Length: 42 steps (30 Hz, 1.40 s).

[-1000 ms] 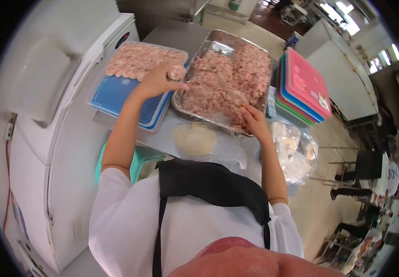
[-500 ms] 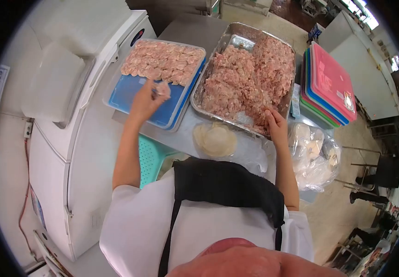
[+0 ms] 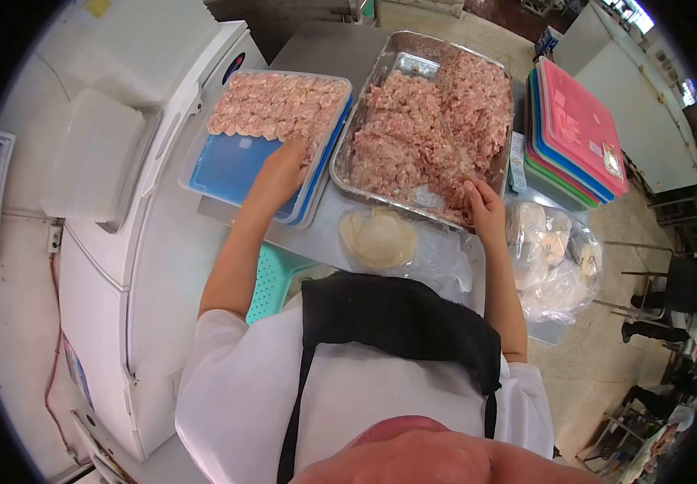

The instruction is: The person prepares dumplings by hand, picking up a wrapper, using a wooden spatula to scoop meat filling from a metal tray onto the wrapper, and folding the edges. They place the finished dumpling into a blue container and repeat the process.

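A tray with a blue base (image 3: 227, 171) holds rows of meat-filled dumplings (image 3: 276, 105) across its far half. My left hand (image 3: 285, 168) is down at the right end of the front row, fingers closed around a dumpling that they mostly cover. Beside it, a large metal pan (image 3: 347, 179) holds a heap of raw minced meat (image 3: 413, 133). My right hand (image 3: 485, 210) is at the pan's near right corner, fingers pinched at the meat; what they hold is hidden. Between my arms lies a stack of round dough wrappers (image 3: 380, 239).
Stacked coloured lids or trays (image 3: 578, 121) stand right of the pan. A clear plastic bag of pale rounds (image 3: 554, 262) sits at the table's right edge. A white freezer (image 3: 167, 274) borders the left. A turquoise plastic stool (image 3: 267, 278) is below the table.
My left hand has moved right with the dumpling, from the bare blue part to the end of the row. My right hand stays by the pan corner.
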### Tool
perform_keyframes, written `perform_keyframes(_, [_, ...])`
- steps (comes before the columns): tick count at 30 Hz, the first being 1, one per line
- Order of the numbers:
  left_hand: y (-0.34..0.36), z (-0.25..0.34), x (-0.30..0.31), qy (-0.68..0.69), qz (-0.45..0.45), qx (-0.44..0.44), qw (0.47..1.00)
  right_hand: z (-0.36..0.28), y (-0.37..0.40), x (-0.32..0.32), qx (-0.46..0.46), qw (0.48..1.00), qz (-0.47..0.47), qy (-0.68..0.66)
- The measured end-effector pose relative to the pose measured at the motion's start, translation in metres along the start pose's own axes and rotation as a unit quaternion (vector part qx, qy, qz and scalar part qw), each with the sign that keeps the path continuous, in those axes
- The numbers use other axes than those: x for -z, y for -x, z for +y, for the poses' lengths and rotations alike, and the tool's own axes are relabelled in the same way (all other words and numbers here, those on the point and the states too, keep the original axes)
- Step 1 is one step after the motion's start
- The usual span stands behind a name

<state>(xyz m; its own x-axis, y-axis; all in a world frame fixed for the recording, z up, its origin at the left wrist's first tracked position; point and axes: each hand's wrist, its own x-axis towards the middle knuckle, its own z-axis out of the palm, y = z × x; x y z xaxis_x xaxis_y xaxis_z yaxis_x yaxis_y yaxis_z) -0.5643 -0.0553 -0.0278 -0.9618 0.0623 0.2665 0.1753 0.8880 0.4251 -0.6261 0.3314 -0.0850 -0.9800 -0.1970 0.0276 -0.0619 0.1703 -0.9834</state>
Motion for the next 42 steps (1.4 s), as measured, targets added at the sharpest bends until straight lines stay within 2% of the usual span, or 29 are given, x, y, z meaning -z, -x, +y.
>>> perform_keyframes(4, [-0.002, 0.005, 0.010, 0.059, -0.018, -0.003, 0.998, 0.001, 0.001, 0.000, -0.003, 1.000, 0.009, -0.001])
perform_keyframes(7, [-0.002, 0.010, 0.040, 0.093, -0.147, 0.201, 0.964, -0.005, 0.002, 0.000, -0.033, 0.999, 0.002, -0.006])
perform_keyframes(10, [0.003, -0.025, 0.026, 0.048, -0.067, 0.133, 0.988, -0.004, 0.003, 0.000, -0.046, 0.999, 0.005, -0.022])
perform_keyframes(13, [0.003, -0.035, 0.014, 0.034, -0.003, 0.023, 0.999, 0.001, 0.001, -0.001, -0.006, 1.000, 0.005, -0.013])
perform_keyframes(19, [-0.013, -0.042, 0.014, 0.094, -0.015, 0.014, 0.995, -0.001, 0.003, -0.001, -0.025, 1.000, 0.010, -0.013])
perform_keyframes(22, [-0.012, -0.042, 0.016, 0.072, 0.022, -0.010, 0.997, -0.003, 0.003, -0.002, -0.027, 0.999, 0.020, -0.010])
perform_keyframes(25, [-0.010, -0.048, 0.011, 0.058, -0.018, 0.050, 0.997, 0.003, 0.001, -0.004, 0.015, 0.999, 0.032, 0.013])
perform_keyframes(31, [-0.006, -0.040, 0.030, 0.113, -0.063, 0.130, 0.983, 0.001, 0.002, -0.001, -0.021, 1.000, 0.018, 0.005])
perform_keyframes(34, [-0.001, -0.048, 0.026, 0.041, -0.016, 0.096, 0.994, 0.001, 0.002, -0.006, 0.020, 0.999, 0.044, -0.005])
perform_keyframes(37, [0.001, -0.071, 0.024, 0.008, -0.032, 0.152, 0.988, -0.008, 0.005, -0.003, -0.058, 0.997, 0.016, -0.040])
perform_keyframes(40, [0.006, -0.081, 0.027, -0.094, 0.021, 0.209, 0.973, -0.002, 0.004, -0.003, -0.005, 1.000, 0.029, -0.012])
perform_keyframes(42, [0.008, -0.086, 0.034, -0.052, 0.022, 0.219, 0.974, -0.001, 0.004, -0.001, -0.024, 0.999, 0.014, -0.017])
